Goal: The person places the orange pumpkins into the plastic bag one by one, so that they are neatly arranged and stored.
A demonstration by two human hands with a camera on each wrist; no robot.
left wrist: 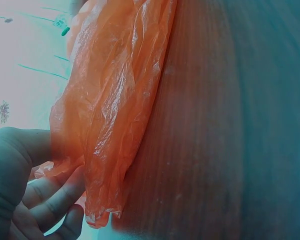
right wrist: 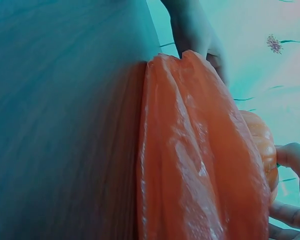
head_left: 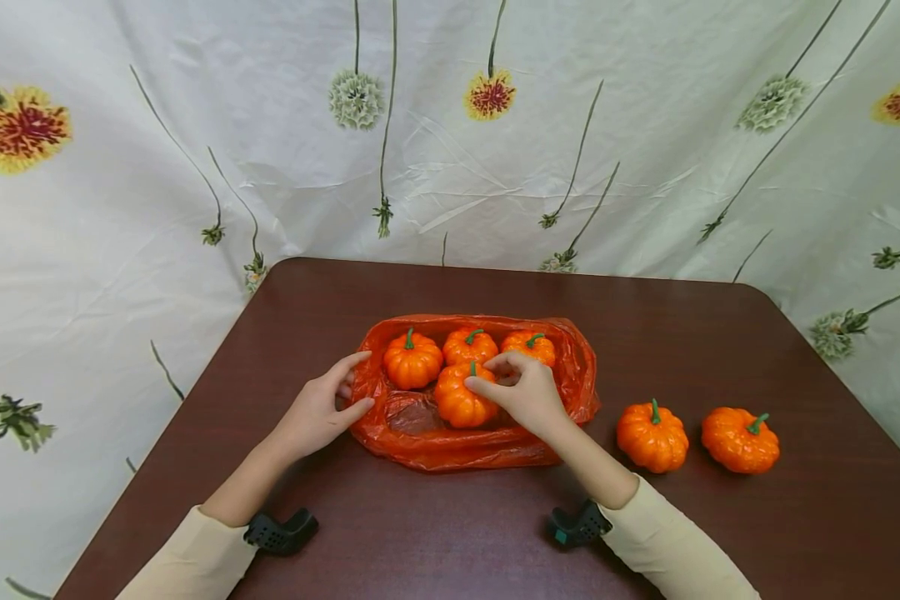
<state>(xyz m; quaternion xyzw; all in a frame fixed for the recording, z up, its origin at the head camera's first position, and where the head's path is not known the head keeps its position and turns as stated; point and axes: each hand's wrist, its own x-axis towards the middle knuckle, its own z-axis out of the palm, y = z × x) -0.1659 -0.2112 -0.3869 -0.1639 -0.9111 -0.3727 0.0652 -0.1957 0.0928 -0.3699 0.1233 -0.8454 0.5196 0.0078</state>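
A crinkled orange-red plastic bag (head_left: 450,454) lies on the table with its mouth spread wide. At its left end my left hand (head_left: 317,410) holds the edge, thumb and fingers apart on the rim; the left wrist view shows the bag (left wrist: 110,100) bunched at the fingertips. My right hand (head_left: 528,392) pinches a small orange toy pumpkin (head_left: 461,404) between thumb and fingers, over the front middle of the bag's opening. Behind it in the bag stand three more pumpkins: a left one (head_left: 412,364), a middle one (head_left: 461,343) and a right one (head_left: 527,343), partly hidden by the right hand.
Two more pumpkins sit on the table right of the bag, a nearer one (head_left: 652,437) and a farther-right one (head_left: 741,440). The dark brown table (head_left: 420,533) ends at a white flower-print cloth (head_left: 450,167). Black wrist devices (head_left: 281,532) sit at both cuffs.
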